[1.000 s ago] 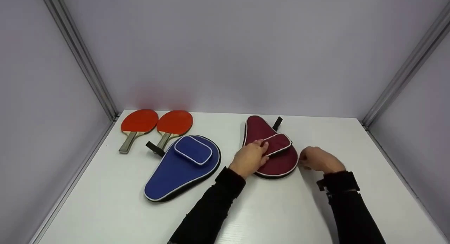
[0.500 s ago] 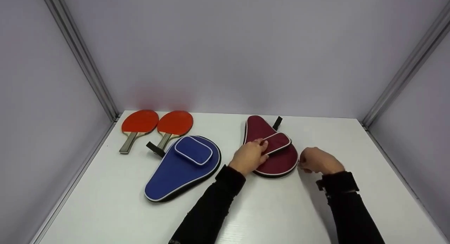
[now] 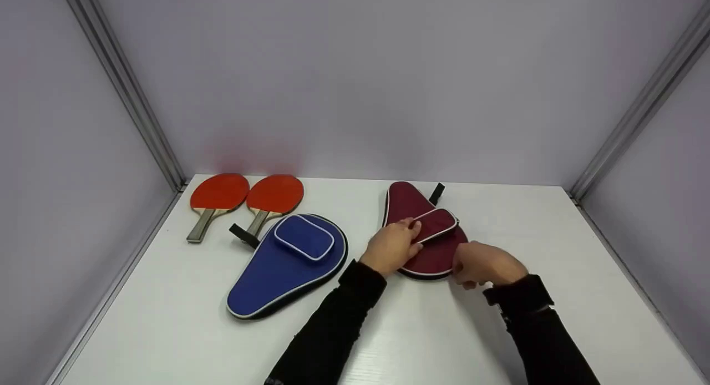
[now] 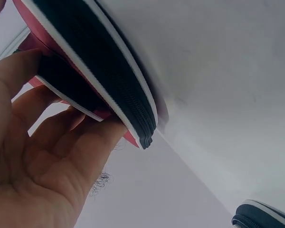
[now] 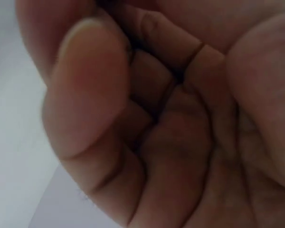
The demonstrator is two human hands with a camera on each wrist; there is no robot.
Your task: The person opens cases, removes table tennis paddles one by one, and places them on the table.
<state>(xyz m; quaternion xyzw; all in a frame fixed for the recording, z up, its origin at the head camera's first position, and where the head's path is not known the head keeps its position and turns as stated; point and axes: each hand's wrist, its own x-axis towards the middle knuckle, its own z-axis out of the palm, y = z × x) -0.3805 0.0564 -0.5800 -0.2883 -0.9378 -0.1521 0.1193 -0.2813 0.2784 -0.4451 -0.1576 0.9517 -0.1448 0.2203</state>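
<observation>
A maroon table tennis paddle case [image 3: 405, 202] with white piping lies on the white table, its narrow end pointing away. My left hand [image 3: 391, 247] grips its raised front pocket [image 3: 438, 223], thumb and fingertips at the pocket's edges. In the left wrist view the black zipper [image 4: 137, 109] runs along the case's side. At the case's rounded near-right edge is my right hand [image 3: 485, 263], fingers curled as if pinching the zipper pull, which the hand itself hides. The right wrist view shows mostly the curled fingers [image 5: 90, 90] and palm.
To the left lies a blue paddle case [image 3: 272, 279] with a black strap. Behind it are two red paddles, the left paddle [image 3: 221, 192] and the right paddle [image 3: 275, 193], whose handle the blue case partly covers. Pale walls [image 3: 355, 85] enclose the table.
My right hand has moved left and toward me along the rounded edge of the maroon case. My left hand stays on the pocket.
</observation>
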